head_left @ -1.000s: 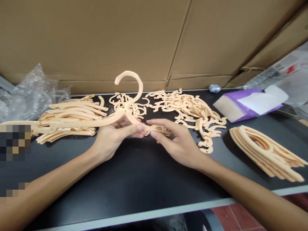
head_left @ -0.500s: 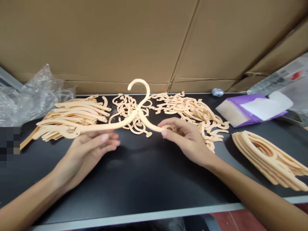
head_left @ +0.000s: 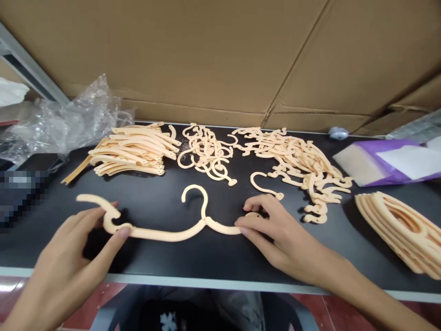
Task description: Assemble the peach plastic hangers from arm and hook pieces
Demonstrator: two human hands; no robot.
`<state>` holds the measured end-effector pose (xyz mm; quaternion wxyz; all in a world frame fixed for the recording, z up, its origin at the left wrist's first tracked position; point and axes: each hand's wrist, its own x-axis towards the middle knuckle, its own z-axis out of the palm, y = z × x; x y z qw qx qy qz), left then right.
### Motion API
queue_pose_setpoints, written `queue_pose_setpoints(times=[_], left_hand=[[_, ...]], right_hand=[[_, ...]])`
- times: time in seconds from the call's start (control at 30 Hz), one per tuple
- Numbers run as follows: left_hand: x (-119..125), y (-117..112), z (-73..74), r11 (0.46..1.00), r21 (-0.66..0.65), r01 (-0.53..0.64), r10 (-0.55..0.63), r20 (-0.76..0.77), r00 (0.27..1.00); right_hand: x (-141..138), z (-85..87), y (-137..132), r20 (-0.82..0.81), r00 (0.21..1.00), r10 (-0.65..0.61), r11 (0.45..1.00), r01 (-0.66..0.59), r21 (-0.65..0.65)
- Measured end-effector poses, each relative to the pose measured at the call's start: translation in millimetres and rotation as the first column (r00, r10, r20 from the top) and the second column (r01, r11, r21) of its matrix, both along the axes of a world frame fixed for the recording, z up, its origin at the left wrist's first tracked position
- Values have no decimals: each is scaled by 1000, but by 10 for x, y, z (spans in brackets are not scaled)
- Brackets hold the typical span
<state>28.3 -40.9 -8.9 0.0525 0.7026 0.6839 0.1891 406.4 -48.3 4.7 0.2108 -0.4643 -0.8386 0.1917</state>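
Note:
A cream plastic hanger [head_left: 168, 235] with a hook on top stretches between my two hands, low over the black table. My left hand [head_left: 79, 248] pinches its left end at the joint, thumb in front and fingers behind, where a short curved piece angles up and outward. On the other side, my right hand [head_left: 275, 230] grips the right arm of the hanger between thumb and fingers, covering most of that end. Behind the hanger lie a pile of long curved arms [head_left: 138, 147], a pile of hooks [head_left: 210, 151] and a pile of small curved pieces [head_left: 292, 151].
A stack of folded hangers [head_left: 396, 230] sits at the right, in front of a purple tissue pack [head_left: 372, 161]. Clear plastic wrap [head_left: 79, 122] lies at the back left. A cardboard wall [head_left: 193, 55] closes off the back of the table [head_left: 193, 264].
The hanger has come down and nearer the table's front edge. My left hand has shifted from under its left arm to pinch the end joint, and the end piece now points up and outward.

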Motion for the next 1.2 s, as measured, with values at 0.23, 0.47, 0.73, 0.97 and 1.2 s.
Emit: queue_pose_setpoints(times=[0.23, 0.47, 0.73, 0.97, 1.2], left_hand=[[207, 79, 3, 978, 157, 137, -125, -86, 988], [168, -16, 1, 899, 107, 424, -430, 36, 902], [290, -50, 65, 798, 41, 601, -599, -44, 799], [551, 81, 334, 591, -207, 780, -786, 68, 614], [468, 239, 334, 626, -116, 771, -774, 23, 632]], right_hand=[[-3, -102, -25, 31, 999, 8, 987, -13, 160], [-19, -170, -19, 35, 994, -105, 962, 93, 258], [-45, -179, -12, 35, 995, -90, 955, 76, 286], [-39, -186, -13, -5, 998, -67, 960, 66, 273], [-20, -134, -23, 18, 1000, 21, 971, -24, 238]])
